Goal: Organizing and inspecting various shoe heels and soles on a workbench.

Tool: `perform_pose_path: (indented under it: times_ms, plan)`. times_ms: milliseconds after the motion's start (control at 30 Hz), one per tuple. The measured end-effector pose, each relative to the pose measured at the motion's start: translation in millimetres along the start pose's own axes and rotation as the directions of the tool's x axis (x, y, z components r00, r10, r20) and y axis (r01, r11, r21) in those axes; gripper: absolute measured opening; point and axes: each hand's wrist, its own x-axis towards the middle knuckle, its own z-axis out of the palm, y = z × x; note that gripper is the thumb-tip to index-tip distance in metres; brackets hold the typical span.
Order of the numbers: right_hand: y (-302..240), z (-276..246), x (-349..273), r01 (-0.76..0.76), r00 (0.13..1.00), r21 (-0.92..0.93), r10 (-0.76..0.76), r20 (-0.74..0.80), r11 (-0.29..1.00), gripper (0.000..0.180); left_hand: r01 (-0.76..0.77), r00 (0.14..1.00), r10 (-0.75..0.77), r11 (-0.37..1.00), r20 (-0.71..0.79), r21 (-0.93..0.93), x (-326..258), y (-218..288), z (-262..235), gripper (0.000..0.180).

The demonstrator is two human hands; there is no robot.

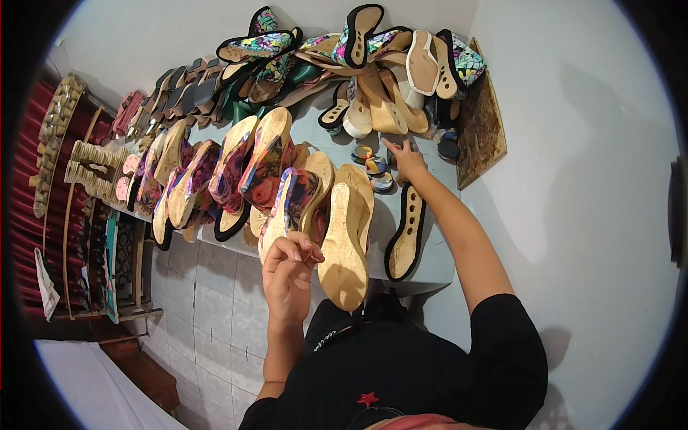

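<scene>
Toward the right edge of the tabletop (436, 252), I'm holding my right hand (410, 163), fingers spread, beside colourful round pieces (376, 166); by the front edge, my left hand (288, 272) is hovering beside a wooden sole (344, 251), fingers bent, pinching what I cannot tell; careful fingertips should be keeping those pieces steady.
</scene>
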Motion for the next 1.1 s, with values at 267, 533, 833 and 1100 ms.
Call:
perform_pose_path:
  times_ms: [267, 533, 833, 1100]
  plan:
    - [23.3, 9.6, 8.1, 0.188, 0.982, 0.005, -0.188, -0.033, 0.982, 0.088, 0.039, 0.999, -0.039, 0.998, -0.003, -0.049, 3.2, -4.0, 6.9, 0.007]
    - [70.9, 14.0, -2.9, 0.396, 0.908, 0.693, -0.143, -0.395, 0.603, 0.077, 0.038, 0.999, -0.039, 0.997, -0.021, -0.062, 5.2, -3.3, 2.4, 0.006]
    - [65.4, -48.3, -56.7, 0.436, 0.9, 0.866, 0.131, -0.416, -0.245, 0.072, 0.076, 0.997, -0.076, 0.996, 0.02, -0.038, 14.9, 7.8, -12.9, 0.004]
    - [-123.0, -193.6, -138.7, 0.536, 0.639, 0.762, -0.416, -0.647, -0.363, 0.097, 0.099, 0.976, -0.093, 0.995, 0.198, -0.02, 27.4, 64.6, -50.4, 0.047]
